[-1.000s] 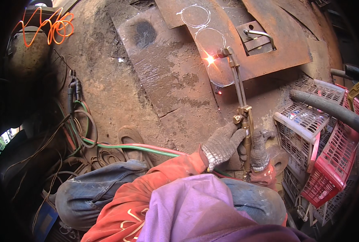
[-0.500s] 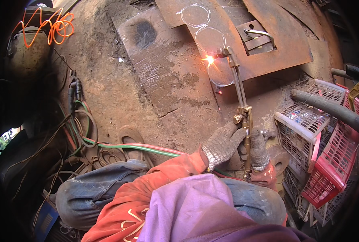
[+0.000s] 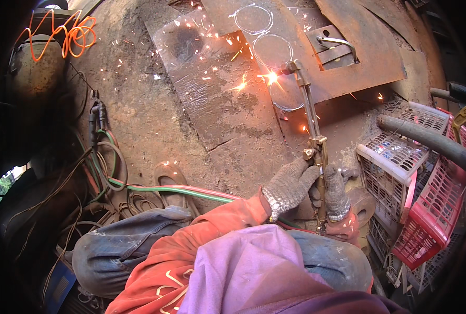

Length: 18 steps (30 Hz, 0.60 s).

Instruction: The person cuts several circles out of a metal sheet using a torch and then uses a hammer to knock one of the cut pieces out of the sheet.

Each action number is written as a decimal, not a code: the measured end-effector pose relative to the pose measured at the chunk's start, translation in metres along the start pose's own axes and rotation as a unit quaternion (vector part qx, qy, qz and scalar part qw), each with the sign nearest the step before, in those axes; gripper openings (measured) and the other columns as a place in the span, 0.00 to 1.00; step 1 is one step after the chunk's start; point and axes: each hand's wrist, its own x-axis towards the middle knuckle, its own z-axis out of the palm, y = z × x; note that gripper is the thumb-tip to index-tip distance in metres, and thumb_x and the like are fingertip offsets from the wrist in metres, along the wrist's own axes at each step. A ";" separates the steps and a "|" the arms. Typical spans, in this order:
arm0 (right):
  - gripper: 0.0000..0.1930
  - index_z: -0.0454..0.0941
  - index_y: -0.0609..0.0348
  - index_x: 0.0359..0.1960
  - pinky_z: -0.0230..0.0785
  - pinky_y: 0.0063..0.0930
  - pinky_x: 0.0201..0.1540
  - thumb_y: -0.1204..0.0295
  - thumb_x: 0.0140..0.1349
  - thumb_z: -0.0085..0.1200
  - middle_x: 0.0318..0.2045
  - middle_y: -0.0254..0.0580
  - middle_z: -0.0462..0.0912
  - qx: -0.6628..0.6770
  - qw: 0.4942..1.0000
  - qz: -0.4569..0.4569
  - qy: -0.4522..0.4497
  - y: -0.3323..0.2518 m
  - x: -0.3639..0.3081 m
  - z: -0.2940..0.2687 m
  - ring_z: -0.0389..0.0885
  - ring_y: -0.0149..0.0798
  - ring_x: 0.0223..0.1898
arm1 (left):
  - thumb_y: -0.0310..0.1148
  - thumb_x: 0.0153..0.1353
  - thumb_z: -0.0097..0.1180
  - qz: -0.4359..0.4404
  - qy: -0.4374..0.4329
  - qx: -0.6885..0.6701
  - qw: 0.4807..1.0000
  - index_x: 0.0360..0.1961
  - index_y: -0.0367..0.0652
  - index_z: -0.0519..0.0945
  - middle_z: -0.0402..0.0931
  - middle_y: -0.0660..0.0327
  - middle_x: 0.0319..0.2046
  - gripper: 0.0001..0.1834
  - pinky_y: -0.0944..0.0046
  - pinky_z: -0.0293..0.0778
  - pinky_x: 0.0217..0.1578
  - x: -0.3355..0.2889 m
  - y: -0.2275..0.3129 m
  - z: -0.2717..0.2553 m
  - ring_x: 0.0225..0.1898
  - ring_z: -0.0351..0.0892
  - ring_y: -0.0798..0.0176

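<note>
A brass cutting torch (image 3: 310, 112) points away from me, gripped by both gloved hands. My left hand (image 3: 289, 187), in a grey knitted glove, closes on its body just below the valve knob. On the other side my right hand (image 3: 337, 196) is wrapped round the handle. The torch's bent head sits over the left edge of a rusty steel plate (image 3: 343, 78). A bright flame (image 3: 271, 77) burns at its tip, between chalk circles drawn on the plate. Sparks spray left and down across a lower plate (image 3: 212, 99).
Stacked grey and red plastic crates (image 3: 426, 225) stand at my right, with a grey pipe (image 3: 424, 138) across them. Red and green hoses (image 3: 180, 191) run over the ground at left. A metal handle (image 3: 340, 42) lies in the plate's cut-out. Orange cord (image 3: 78, 34) hangs far left.
A small glow at the torch tip has become a wide burst of sparks, flying left over the lower plate and below the edge. Both hands and the torch stay nearly in place.
</note>
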 end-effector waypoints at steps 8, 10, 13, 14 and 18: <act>0.24 0.78 0.57 0.42 0.65 0.23 0.21 0.47 0.71 0.43 0.21 0.35 0.76 0.101 0.992 0.075 -0.011 -0.008 -0.004 -0.002 0.73 0.30 0.19 | 0.37 0.69 0.48 -0.175 -0.022 -0.236 0.956 0.45 0.35 0.78 0.79 0.44 0.35 0.15 0.53 0.75 0.40 0.009 0.020 -0.010 0.38 0.81 0.47; 0.26 0.78 0.56 0.41 0.63 0.23 0.17 0.43 0.70 0.43 0.18 0.34 0.75 0.089 0.995 0.054 0.007 -0.010 -0.005 0.005 0.70 0.30 0.16 | 0.38 0.69 0.48 -0.182 -0.008 -0.243 0.953 0.44 0.34 0.78 0.80 0.45 0.33 0.16 0.54 0.75 0.40 0.008 0.022 -0.009 0.37 0.81 0.48; 0.28 0.78 0.55 0.39 0.60 0.23 0.16 0.40 0.67 0.44 0.17 0.33 0.74 0.085 0.992 0.090 -0.017 -0.037 -0.012 0.015 0.69 0.29 0.14 | 0.38 0.69 0.49 -0.198 -0.010 -0.233 0.952 0.44 0.34 0.78 0.80 0.47 0.33 0.16 0.55 0.75 0.40 0.009 0.027 -0.014 0.36 0.82 0.50; 0.29 0.78 0.55 0.38 0.60 0.23 0.16 0.39 0.67 0.44 0.17 0.33 0.74 0.088 0.989 0.112 -0.033 -0.041 -0.014 0.017 0.69 0.29 0.15 | 0.38 0.69 0.49 -0.206 -0.014 -0.222 0.953 0.44 0.34 0.78 0.80 0.47 0.33 0.16 0.56 0.75 0.40 0.009 0.027 -0.015 0.36 0.82 0.51; 0.30 0.78 0.54 0.35 0.59 0.22 0.15 0.37 0.65 0.44 0.16 0.32 0.73 0.077 0.991 0.102 -0.025 -0.030 -0.010 0.012 0.68 0.28 0.14 | 0.38 0.69 0.50 -0.133 0.001 -0.200 0.971 0.44 0.33 0.78 0.81 0.47 0.33 0.16 0.56 0.75 0.40 0.006 0.014 -0.007 0.36 0.82 0.51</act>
